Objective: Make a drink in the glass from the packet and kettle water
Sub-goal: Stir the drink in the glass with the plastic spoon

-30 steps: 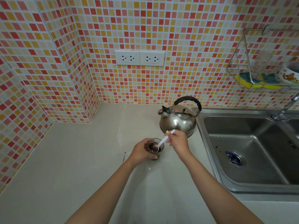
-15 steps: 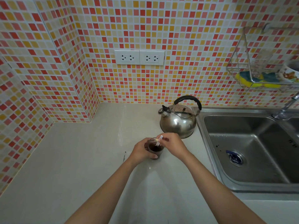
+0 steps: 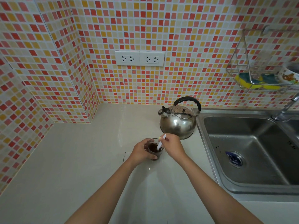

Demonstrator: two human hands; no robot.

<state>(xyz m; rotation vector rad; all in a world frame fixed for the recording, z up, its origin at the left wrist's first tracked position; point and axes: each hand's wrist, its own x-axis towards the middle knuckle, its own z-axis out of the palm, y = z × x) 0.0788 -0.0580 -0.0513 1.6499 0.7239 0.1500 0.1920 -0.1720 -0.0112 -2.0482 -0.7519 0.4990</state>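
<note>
The left hand (image 3: 140, 151) is curled around the left side of the glass (image 3: 155, 149), with its fingers wrapped on the wall and the thumb at the front. The glass stands on the pale counter (image 3: 77, 159). The right hand (image 3: 174, 147) is just to the right of the glass. Its fingers are pinched shut on the top of a thin white stick (image 3: 160, 143). The stick leans, and its low end dips into the glass. It is too small to tell if it is a spoon or a stirrer. Inside the glass is a dark brown drink (image 3: 152, 148).

Behind the glass and a little to the right sits a shiny metal kettle (image 3: 178, 125) with a black handle on top. Its spout points left. The kettle is near the glass but not touching it.

To the right of the glass is a steel sink (image 3: 249, 152), with a blue thing in the drain. A tap (image 3: 286, 110) stands at the back of the sink.

High above the glass, on the wall of small red, orange and yellow tiles (image 3: 178, 29), are two white sockets (image 3: 140, 58). Far up to the right of the glass hangs a wire rack (image 3: 239, 62) with yellow and blue sponges (image 3: 252, 81) in it.
</note>
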